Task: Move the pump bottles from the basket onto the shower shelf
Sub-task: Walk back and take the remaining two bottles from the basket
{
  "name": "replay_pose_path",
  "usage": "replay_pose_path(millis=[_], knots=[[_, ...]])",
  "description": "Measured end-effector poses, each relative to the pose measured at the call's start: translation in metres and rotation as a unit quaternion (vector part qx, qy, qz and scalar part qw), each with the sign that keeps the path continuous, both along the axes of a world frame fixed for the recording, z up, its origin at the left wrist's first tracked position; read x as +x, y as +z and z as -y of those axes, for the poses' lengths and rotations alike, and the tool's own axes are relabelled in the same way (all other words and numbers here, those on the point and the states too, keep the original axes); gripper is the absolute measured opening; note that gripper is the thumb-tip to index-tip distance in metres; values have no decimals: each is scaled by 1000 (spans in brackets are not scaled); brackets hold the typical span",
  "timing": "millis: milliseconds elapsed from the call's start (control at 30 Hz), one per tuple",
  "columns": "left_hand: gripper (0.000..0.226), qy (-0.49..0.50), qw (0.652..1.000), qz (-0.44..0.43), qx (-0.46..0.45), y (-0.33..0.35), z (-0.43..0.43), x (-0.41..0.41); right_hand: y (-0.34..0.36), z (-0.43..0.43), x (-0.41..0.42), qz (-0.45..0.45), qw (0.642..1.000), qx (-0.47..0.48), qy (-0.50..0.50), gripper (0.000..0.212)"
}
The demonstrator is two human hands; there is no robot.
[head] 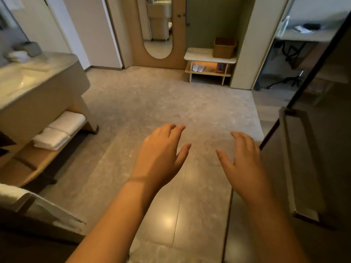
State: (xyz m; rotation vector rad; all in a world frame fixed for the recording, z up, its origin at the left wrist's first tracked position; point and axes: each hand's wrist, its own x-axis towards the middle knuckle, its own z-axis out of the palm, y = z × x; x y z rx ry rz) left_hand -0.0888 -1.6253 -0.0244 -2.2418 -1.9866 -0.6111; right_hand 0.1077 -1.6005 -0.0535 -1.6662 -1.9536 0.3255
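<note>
Bathroom, grey tiled floor, both hands out over it.
The left hand and right hand hover palm-down, fingers loosely spread, holding nothing. The basket stands at the right end of the small table by the far wall; what it holds is hidden. Folded towels lie under the vanity, left.
</note>
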Motion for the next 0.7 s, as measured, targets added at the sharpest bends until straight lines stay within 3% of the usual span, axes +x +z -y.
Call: replay_pose_path(millis=[333,700], knots=[[60,57,997,-9,-42,-24,-91,-8,-15,-106,-28,3,998,-51,43,64],[51,39,999,34,-14,-40,-270,-58,-21,-276,-60,-9,999,-6,32,61]])
